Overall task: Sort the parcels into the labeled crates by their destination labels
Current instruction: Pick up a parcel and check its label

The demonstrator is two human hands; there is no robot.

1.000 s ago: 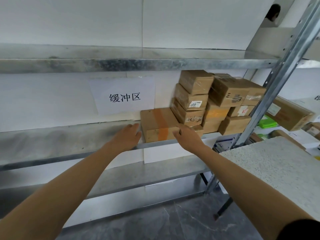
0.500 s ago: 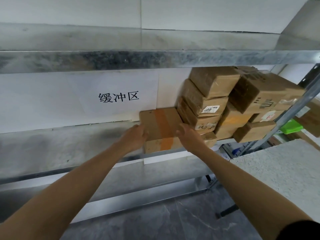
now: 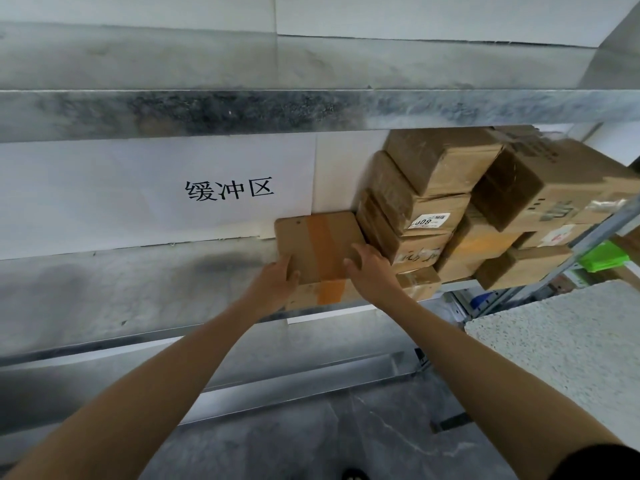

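Vs. 1 s ago: the L hand (image 3: pixel 273 284) lay flat on the shelf (image 3: pixel 138 282), clear of the box (image 3: pixel 318 244). Now it's on the box's L front corner, thumb over the top, fingers down the side. The R hand (image 3: pixel 372 275) only touched the R front corner. Now it's further in, thumb on top, fingers along the R edge next to the stack (image 3: pixel 450 209). Both hands grip the box. The camera's closer too: the sign (image 3: pixel 228 190) & cartons fill more of the view. The box looks to sit in the same spot.

The box is a flat brown carton w/ an orange tape (image 3: pixel 325 244) strip running front to back. It lies on the shelf just below the sign's bottom R corner, w/ its back edge at the wall & its R side touching the stack. It's between the two hands, its near edge under both thumbs.

R of the sign, the stack is brown cartons several high, reaching nearly to the upper shelf (image 3: pixel 242 112). One carries a white label (image 3: pixel 429 220) w/ digits. Further R of the sign, past the stack, is a green item (image 3: pixel 604 259), too small to tell what.

The shelving is galvanised steel against a white wall. The sign is white paper w/ three black Chinese characters. Below-R of the sign is a speckled white slab (image 3: pixel 561 344). Below the sign is a dark grey marbled floor (image 3: pixel 311 441).
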